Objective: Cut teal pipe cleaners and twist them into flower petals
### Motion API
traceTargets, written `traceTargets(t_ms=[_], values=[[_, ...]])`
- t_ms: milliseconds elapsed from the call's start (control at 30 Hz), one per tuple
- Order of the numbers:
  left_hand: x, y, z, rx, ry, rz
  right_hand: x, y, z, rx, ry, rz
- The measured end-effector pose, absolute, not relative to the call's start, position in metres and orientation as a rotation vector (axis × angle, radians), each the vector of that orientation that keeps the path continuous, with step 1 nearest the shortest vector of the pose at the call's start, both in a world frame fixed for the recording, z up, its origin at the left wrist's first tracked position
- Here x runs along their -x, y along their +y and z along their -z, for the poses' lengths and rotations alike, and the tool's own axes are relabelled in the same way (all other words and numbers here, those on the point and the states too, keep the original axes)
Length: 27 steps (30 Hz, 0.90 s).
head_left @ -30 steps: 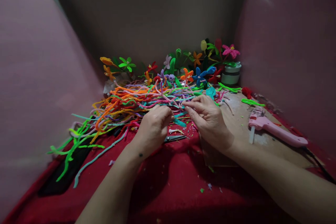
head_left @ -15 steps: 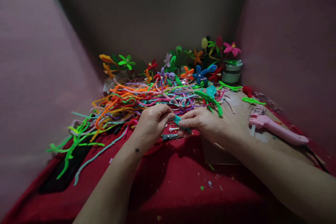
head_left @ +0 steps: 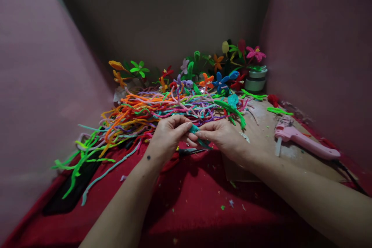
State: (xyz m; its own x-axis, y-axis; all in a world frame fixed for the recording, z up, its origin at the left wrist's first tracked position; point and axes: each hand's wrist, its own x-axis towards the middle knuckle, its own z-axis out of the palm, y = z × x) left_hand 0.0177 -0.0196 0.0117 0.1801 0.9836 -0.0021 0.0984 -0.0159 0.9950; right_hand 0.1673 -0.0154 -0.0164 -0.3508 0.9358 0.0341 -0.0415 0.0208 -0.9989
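Observation:
Between both hands is a small teal pipe cleaner piece (head_left: 194, 128), bent into a shape I cannot fully make out. My left hand (head_left: 170, 133) pinches its left end between thumb and fingers. On the other side, my right hand (head_left: 222, 135) grips it with thumb and forefinger, and a teal end hangs below the fingers. Under the hands lies a pair of scissors (head_left: 188, 151), partly hidden. Just behind them spreads a heap of many-coloured pipe cleaners (head_left: 162, 108).
A pink glue gun (head_left: 305, 139) rests on a cardboard sheet (head_left: 263, 139) at the right. Fuzzy flowers (head_left: 221, 82) and a pale green pot (head_left: 255, 79) stand at the back. A dark flat object (head_left: 71, 190) lies left on the red cloth (head_left: 186, 217).
My left thumb has come forward over the teal piece and its fingers now reach under it. My right fingers have shifted their pinch. The hands are closer together.

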Motion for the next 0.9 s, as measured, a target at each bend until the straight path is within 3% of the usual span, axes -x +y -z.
traceTargets(t_ms=[233,500,667,900], values=[[-0.022,-0.022,-0.007,-1.671,1.334,-1.122,-0.169,-0.012,0.017,0.913,-1.343,-1.736],[-0.015,-0.014,-0.003,-1.763,1.378,-1.038,-0.166,-0.014,0.015,0.997,-1.388,-1.619],[-0.026,-0.016,0.008,-1.956,1.628,-1.191,-0.163,-0.015,0.018,1.132,-1.507,-1.466],[-0.022,-0.018,-0.002,-1.419,1.246,-1.063,-0.161,-0.022,0.012,1.117,-1.42,-1.537]])
